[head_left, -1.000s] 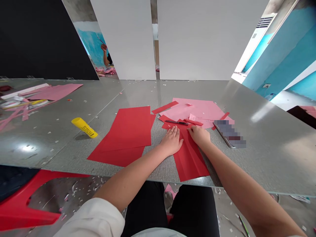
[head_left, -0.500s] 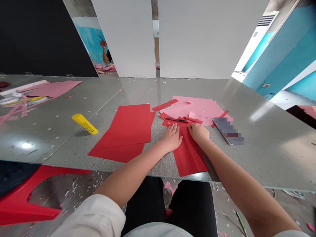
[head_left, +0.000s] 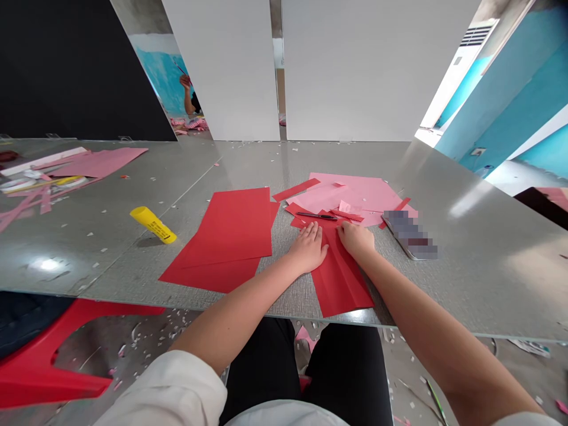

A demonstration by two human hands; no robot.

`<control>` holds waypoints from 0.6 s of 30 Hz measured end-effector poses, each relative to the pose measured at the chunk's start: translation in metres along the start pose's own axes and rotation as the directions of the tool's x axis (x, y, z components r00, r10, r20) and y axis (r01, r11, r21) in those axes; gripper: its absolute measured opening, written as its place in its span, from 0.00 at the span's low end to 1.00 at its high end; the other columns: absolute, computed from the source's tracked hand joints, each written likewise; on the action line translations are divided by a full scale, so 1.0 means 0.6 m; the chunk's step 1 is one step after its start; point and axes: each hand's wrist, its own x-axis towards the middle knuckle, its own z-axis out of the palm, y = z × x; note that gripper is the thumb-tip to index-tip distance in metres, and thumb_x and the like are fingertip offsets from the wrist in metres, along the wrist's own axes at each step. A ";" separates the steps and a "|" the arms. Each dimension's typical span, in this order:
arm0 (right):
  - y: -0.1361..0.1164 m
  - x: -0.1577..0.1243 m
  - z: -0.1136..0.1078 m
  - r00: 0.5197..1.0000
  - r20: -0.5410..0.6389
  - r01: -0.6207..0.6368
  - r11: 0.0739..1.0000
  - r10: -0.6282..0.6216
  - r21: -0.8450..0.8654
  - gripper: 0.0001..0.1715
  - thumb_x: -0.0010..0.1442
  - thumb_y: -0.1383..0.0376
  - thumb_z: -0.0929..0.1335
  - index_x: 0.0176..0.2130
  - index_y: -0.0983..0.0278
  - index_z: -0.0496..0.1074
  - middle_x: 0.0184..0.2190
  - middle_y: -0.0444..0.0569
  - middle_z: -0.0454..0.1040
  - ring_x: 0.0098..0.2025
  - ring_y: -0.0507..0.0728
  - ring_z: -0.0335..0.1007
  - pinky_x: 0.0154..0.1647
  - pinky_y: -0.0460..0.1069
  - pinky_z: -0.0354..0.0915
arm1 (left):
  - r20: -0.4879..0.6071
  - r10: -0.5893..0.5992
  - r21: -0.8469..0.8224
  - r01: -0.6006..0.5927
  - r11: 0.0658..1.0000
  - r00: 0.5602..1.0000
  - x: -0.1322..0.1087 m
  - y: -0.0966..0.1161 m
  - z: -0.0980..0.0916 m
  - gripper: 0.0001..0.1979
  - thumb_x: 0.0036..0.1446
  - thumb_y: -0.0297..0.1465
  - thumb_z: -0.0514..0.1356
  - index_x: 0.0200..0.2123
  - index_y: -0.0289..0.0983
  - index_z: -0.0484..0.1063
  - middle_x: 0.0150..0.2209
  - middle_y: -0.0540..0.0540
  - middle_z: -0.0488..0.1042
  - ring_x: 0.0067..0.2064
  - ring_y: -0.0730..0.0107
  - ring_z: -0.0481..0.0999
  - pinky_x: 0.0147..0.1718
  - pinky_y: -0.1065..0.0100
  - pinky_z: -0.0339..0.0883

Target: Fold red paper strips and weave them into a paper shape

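Pleated red paper (head_left: 341, 284), middle hidden under left hand (head_left: 308, 249) and right hand (head_left: 357, 241), both open, flat; pixelated phone (head_left: 410, 236) nearby on worktop (head_left: 488, 284).

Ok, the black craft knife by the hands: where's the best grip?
Pinch the black craft knife mid-body from above, thumb and finger on its long sides. It's slim and lies flat on the red paper, just beyond the left hand, so a top approach clears the fingers.
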 end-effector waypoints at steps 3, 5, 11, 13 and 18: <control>0.002 0.000 0.001 1.000 0.000 0.007 1.000 -0.007 0.003 0.23 0.62 0.58 0.53 0.43 0.64 0.69 0.38 0.56 0.75 0.40 0.62 0.72 0.38 0.53 0.64 | 0.004 0.001 -0.004 -0.001 1.000 1.000 -0.001 0.000 -0.001 0.32 0.62 0.39 0.37 0.61 0.21 0.46 0.64 0.32 0.43 0.65 0.57 0.40 0.62 0.59 0.38; 0.003 0.000 0.001 1.000 0.001 0.008 1.000 -0.008 0.005 0.23 0.62 0.58 0.53 0.43 0.64 0.69 0.38 0.56 0.75 0.40 0.62 0.72 0.38 0.53 0.64 | 0.004 0.001 -0.006 -0.001 1.000 1.000 -0.001 0.000 -0.001 0.32 0.62 0.39 0.37 0.61 0.22 0.46 0.64 0.32 0.43 0.65 0.56 0.41 0.62 0.59 0.39; 0.001 0.000 0.001 1.000 0.010 0.002 1.000 -0.003 0.022 0.23 0.62 0.58 0.53 0.43 0.65 0.69 0.39 0.58 0.74 0.41 0.62 0.72 0.38 0.54 0.64 | 0.006 -0.002 -0.012 0.002 1.000 1.000 0.000 0.000 0.000 0.32 0.62 0.40 0.37 0.61 0.22 0.46 0.64 0.32 0.42 0.65 0.57 0.40 0.62 0.59 0.39; 0.001 0.001 0.001 1.000 0.016 0.000 0.999 0.000 0.034 0.23 0.62 0.59 0.53 0.42 0.66 0.69 0.39 0.58 0.74 0.41 0.62 0.72 0.38 0.54 0.63 | 0.007 0.000 -0.018 0.000 1.000 1.000 0.001 0.000 0.000 0.32 0.62 0.40 0.37 0.61 0.21 0.46 0.64 0.32 0.42 0.65 0.57 0.40 0.62 0.59 0.38; 0.013 0.003 -0.001 0.999 0.038 -0.004 0.996 0.000 0.089 0.27 0.62 0.52 0.52 0.39 0.64 0.70 0.39 0.57 0.74 0.40 0.62 0.71 0.36 0.52 0.63 | -0.021 0.009 -0.025 -0.009 1.000 1.000 0.001 -0.002 0.006 0.32 0.62 0.40 0.37 0.61 0.21 0.46 0.64 0.32 0.43 0.65 0.57 0.40 0.62 0.59 0.38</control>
